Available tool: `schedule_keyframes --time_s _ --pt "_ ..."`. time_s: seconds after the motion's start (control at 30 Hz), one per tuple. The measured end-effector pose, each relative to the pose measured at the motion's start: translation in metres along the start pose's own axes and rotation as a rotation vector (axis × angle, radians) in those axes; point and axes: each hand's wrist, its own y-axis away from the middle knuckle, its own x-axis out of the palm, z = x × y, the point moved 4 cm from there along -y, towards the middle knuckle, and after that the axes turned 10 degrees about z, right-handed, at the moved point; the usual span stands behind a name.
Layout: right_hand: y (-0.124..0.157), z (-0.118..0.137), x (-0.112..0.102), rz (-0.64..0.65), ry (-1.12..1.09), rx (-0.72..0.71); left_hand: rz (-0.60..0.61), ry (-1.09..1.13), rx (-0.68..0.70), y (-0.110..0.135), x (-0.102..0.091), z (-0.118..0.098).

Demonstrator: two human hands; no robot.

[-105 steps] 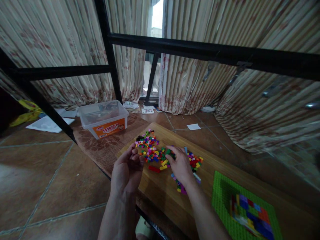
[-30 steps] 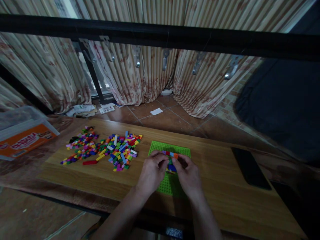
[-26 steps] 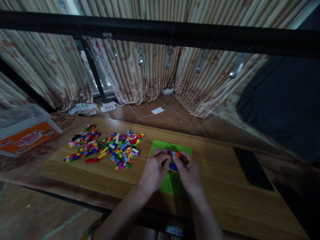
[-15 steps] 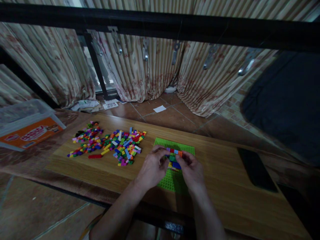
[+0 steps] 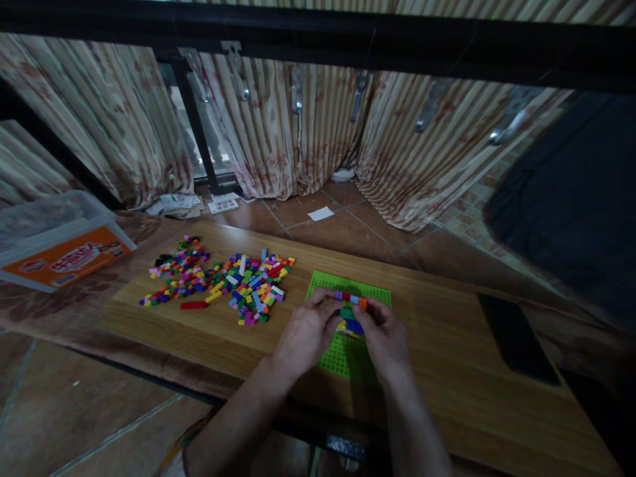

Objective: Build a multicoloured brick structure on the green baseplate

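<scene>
Over the green studded baseplate (image 5: 338,358), left hand (image 5: 305,334) and right hand (image 5: 385,334) pinch the brick build (image 5: 354,325); I'd press evenly, tbh.

"Left hand (image 5: 305,334)?"
"Mine. Formerly palm-up beside the loose bricks (image 5: 256,281); now gripping the model (image 5: 354,326) at its left end."
"Right hand (image 5: 385,331)?"
"Mine. Formerly among those bricks; now on the model's right end, above the plate (image 5: 342,361)."
"View?"
"Turned rightward; phone (image 5: 517,338) now in sight."

Dim overall; weak daylight at window (image 5: 181,114). Shadow across near part of green baseplate (image 5: 335,359). Lower-right corner nearly black.
</scene>
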Motion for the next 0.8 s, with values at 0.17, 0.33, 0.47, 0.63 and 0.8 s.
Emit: schedule_keyframes --time_s 0.17,0.33,0.47,0.63,0.8 --pt "-0.0010 -0.0014 0.0000 0.018 -0.005 -0.007 -0.016 -0.071 0.002 0.0011 0.0032 0.0016" --pt "-0.0016 -0.0025 -0.0005 -0.001 -0.001 0.000 -0.028 -0.152 0.012 0.0029 0.0020 0.0004" --pt "-0.0010 -0.0029 -0.0009 0.006 0.029 -0.012 -0.019 -0.196 0.032 0.0037 -0.0006 -0.0014" --pt "-0.0003 -0.0045 -0.0028 -0.015 0.069 0.000 -0.004 -0.198 0.068 0.0027 -0.0021 -0.0033" --pt "-0.0006 -0.0056 -0.0025 -0.015 0.069 -0.018 0.020 -0.202 0.048 0.0021 -0.0039 -0.0038"
